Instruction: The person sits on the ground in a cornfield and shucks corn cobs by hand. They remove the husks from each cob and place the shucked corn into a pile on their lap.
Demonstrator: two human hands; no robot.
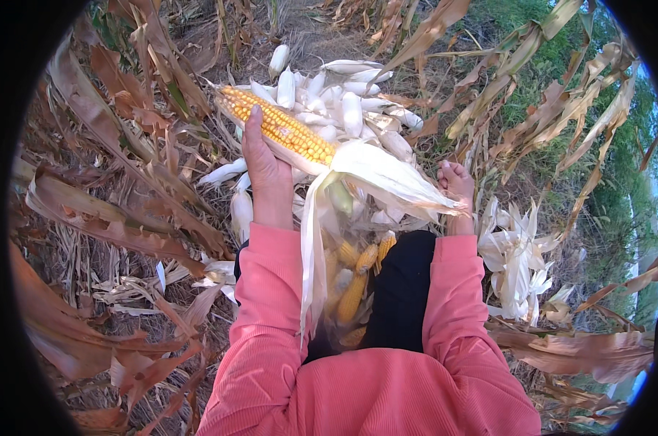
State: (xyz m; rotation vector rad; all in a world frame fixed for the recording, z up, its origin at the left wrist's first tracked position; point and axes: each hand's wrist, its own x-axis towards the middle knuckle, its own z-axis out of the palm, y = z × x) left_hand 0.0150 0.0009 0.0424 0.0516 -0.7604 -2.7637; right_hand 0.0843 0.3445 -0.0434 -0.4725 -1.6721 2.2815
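My left hand [265,166] is closed around an ear of corn [282,131], its thumb lying along the bare yellow kernels. The ear tilts, with its tip to the far left. Pale husk leaves [394,174] are peeled back from its base. One long strip hangs down over my left forearm, and another stretches right as far as my right wrist. My right hand [456,183] is a closed fist just beyond that leaf's end; whatever its fingers may hold is hidden.
A heap of ears in white husks [351,112] lies ahead on the ground. Several bare yellow ears [352,296] lie between my legs. Stripped husks [518,258] are piled at the right. Dry corn stalks and leaves [118,225] crowd the left side, with green plants [539,116] at far right.
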